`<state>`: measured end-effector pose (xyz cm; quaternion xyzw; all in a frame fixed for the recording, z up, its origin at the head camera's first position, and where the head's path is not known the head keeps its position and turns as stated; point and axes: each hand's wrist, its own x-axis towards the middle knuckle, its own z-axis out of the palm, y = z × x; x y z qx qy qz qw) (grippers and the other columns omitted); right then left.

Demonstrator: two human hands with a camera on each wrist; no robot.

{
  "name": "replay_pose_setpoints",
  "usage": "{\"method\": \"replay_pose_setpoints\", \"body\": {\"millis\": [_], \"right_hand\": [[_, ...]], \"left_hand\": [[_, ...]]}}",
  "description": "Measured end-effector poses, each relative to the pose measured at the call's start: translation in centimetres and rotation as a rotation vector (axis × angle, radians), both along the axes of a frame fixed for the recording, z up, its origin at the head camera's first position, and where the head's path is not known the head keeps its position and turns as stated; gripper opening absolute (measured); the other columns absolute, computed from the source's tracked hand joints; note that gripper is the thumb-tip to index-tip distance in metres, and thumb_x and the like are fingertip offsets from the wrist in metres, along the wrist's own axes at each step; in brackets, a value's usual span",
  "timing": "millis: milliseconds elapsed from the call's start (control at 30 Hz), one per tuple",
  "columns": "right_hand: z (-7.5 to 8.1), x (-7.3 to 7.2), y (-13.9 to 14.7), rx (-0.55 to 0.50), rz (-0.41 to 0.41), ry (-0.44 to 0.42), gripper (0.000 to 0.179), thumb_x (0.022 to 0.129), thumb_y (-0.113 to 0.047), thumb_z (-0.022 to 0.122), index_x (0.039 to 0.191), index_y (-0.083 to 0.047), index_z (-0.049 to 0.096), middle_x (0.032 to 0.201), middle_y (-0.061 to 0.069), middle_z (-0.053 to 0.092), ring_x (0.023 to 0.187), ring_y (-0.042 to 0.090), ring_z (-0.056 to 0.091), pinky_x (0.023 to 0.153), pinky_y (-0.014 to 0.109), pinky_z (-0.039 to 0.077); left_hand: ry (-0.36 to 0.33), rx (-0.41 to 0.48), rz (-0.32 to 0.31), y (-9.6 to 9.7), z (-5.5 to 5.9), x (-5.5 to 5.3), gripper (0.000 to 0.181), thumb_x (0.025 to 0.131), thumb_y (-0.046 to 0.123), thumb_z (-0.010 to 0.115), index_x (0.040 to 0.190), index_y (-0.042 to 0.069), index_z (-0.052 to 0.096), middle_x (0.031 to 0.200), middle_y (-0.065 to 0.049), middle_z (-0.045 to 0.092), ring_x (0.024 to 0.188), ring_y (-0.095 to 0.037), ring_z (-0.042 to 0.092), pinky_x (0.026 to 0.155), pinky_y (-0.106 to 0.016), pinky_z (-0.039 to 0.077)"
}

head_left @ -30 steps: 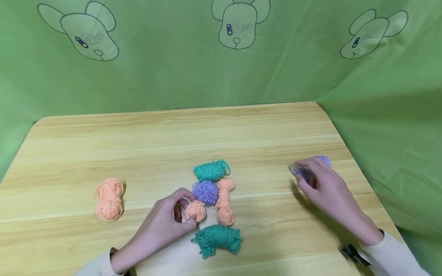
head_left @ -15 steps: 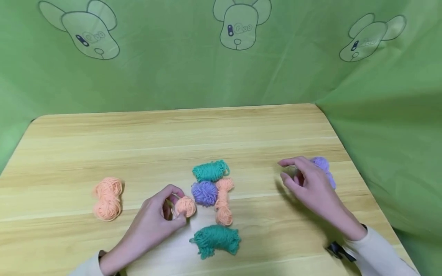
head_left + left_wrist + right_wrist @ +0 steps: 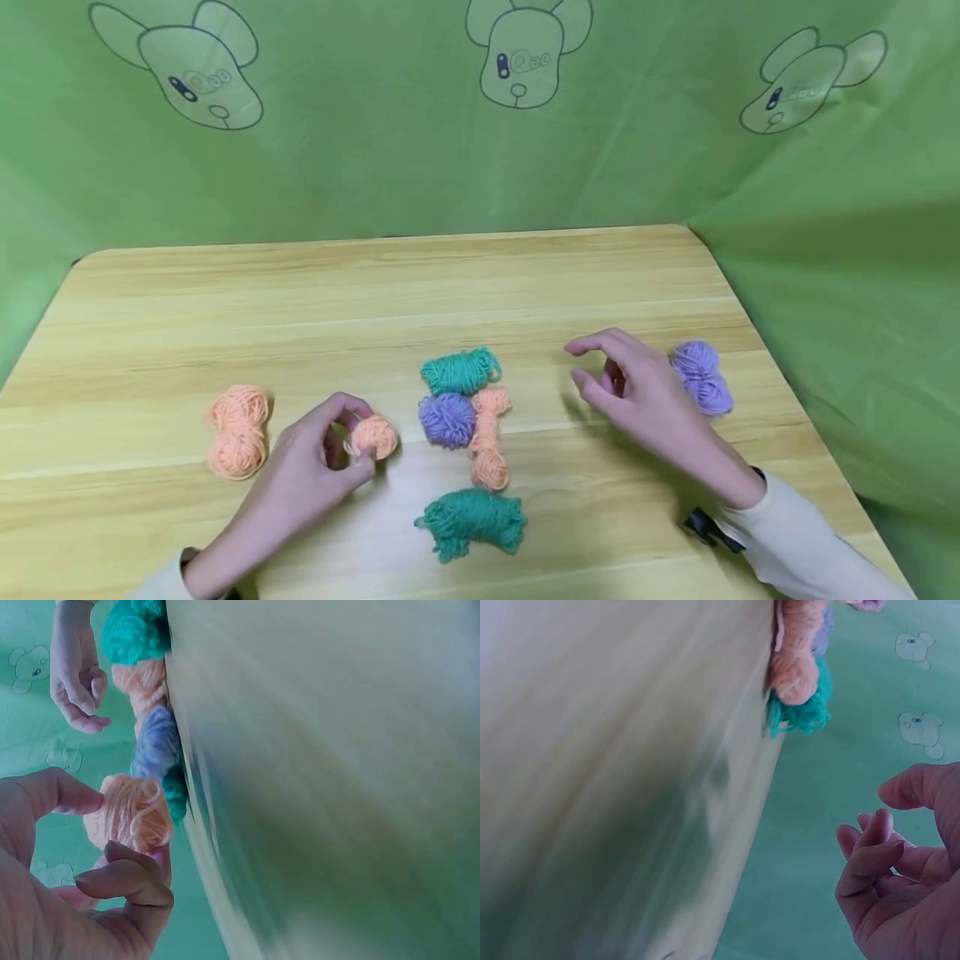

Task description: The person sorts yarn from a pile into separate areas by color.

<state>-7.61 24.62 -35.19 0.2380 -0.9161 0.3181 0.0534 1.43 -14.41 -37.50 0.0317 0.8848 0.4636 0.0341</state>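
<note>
In the head view my left hand pinches a small peach yarn ball between thumb and fingers, left of the middle group. The left wrist view shows the same peach yarn ball held at the fingertips. My right hand is over the right part of the table, fingers loosely bent and nothing in them; the right wrist view shows the right hand with a gap between thumb and fingers. Between the hands lie a purple yarn ball, a long peach yarn skein and a teal yarn skein.
A darker green yarn skein lies nearer the front of the wooden table. Peach yarn balls sit together at the left, and purple yarn balls at the right. Green cloth hangs behind the table and along its right side.
My left hand has drawn the peach yarn ball leftward, away from the purple one. My right hand has let go of the purple yarn balls at the right and moved left.
</note>
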Motion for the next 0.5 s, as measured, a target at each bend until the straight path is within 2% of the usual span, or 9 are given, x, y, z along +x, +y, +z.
{"method": "replay_pose_setpoints", "body": {"millis": [233,500], "right_hand": [[0.5,0.0,-2.5,-0.023,0.067,-0.040,0.034,0.096,-0.009,0.082,0.129,-0.015,0.073,0.089,-0.010,0.060,0.065,0.008,0.054,0.053,0.027,0.048],[-0.1,0.3,-4.6,-0.048,0.147,-0.061,0.035,0.096,-0.009,0.083,0.129,-0.015,0.073,0.098,-0.008,0.064,0.066,0.006,0.053,0.054,0.025,0.047]], "left_hand": [[-0.009,-0.033,0.030,-1.4,0.5,-0.2,0.044,0.079,0.002,0.084,0.119,0.017,0.071,0.083,0.004,0.062,0.064,-0.012,0.052,0.055,-0.027,0.045],[0.025,-0.103,0.057,-2.9,1.1,-0.5,0.043,0.082,0.005,0.085,0.121,0.016,0.070,0.091,0.002,0.063,0.071,-0.015,0.052,0.058,-0.028,0.043]]}}
